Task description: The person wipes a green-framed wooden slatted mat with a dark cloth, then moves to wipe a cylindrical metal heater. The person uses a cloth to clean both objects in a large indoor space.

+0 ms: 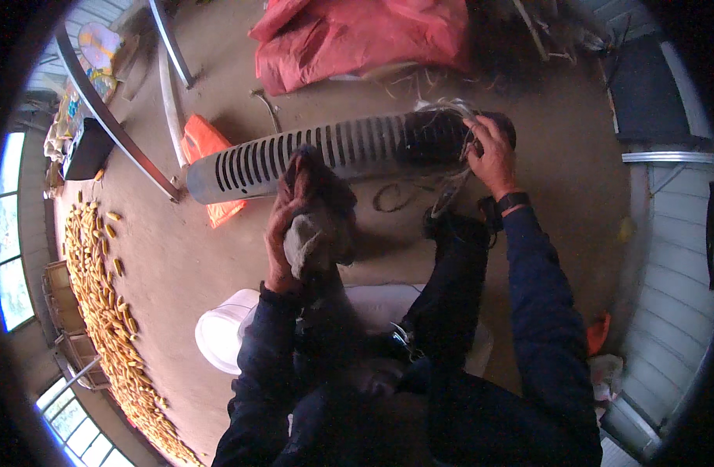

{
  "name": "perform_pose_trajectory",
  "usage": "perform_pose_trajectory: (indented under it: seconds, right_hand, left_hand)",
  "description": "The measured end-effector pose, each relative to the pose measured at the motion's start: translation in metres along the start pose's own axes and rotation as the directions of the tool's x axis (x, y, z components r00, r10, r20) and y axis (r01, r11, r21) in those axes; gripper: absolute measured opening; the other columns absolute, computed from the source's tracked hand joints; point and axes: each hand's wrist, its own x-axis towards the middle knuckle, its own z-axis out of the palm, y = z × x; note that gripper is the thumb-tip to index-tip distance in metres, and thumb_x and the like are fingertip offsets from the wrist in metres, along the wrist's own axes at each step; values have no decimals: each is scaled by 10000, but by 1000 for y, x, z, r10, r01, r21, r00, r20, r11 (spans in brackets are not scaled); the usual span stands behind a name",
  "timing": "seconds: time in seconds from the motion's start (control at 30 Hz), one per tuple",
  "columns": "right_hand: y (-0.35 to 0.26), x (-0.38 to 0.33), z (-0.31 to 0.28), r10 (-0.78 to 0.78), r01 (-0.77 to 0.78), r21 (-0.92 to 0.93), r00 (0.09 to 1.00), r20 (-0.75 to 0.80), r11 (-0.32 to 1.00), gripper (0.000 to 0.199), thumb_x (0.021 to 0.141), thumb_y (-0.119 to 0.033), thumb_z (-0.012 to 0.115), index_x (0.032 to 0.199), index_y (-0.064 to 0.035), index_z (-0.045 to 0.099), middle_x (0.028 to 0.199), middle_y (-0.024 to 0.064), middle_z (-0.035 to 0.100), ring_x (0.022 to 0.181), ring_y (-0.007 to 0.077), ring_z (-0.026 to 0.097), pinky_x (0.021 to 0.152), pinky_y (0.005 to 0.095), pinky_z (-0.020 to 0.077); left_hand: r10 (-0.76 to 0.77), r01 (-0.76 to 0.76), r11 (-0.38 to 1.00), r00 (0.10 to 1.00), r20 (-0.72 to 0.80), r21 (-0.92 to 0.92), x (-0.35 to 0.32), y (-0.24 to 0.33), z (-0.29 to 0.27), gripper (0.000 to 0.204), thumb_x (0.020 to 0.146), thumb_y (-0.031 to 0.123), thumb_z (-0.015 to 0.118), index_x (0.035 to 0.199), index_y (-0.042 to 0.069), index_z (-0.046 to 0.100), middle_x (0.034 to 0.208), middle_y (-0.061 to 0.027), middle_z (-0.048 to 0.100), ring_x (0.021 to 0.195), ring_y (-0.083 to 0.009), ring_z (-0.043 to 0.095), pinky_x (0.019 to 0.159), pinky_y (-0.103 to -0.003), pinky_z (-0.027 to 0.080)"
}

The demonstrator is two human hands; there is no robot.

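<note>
A long grey tube [341,148] with a row of slots lies across the floor in front of me, its right end dark. In my left hand [278,241] is a bunched rag [314,206], reddish-brown with a grey part, held close to the tube's near side; whether it touches the tube I cannot tell. My right hand [493,156] is closed at the tube's right end, with a loop of pale cord [453,187] between its fingers. More of the cord lies over the dark end and hangs down beside my knee.
An orange bag [205,140] lies partly under the tube's left end. Beyond is a red sheet [365,39]. Corn cobs [108,311] cover the floor along the left wall. A white bucket [221,331] lies at my left. Curved metal strips [112,117] stand at far left.
</note>
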Motion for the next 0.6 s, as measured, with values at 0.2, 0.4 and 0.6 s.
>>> perform_pose_trajectory:
  seconds: [0.2,0.4,0.6]
  right_hand:
    - [8,-7,6,60,-59,-32,997,40,998,585,748,-59,640,1312,-197,568,1318,100,511,1244,361,484,1031,526,388]
    - [14,-11,15,81,-81,-55,997,-6,995,598,758,-46,632,1325,-215,544,1337,96,480,1297,386,434,1085,605,310]
    - [8,-10,20,83,-81,54,996,-29,995,592,729,-19,617,1297,-178,567,1361,102,485,1320,400,411,1111,602,266]
  left_hand:
    - [134,-171,882,984,114,439,59,20,49,509,871,146,552,1354,5,477,1222,-118,598,1089,-205,602,934,-319,487]
    - [204,-253,794,967,150,552,143,-15,78,456,792,106,613,1229,-9,547,1107,-114,634,1022,-216,616,903,-319,479]
    - [63,-232,-156,968,244,960,178,-79,67,497,795,306,626,1273,182,570,1195,-122,612,1102,-341,581,938,-443,474]
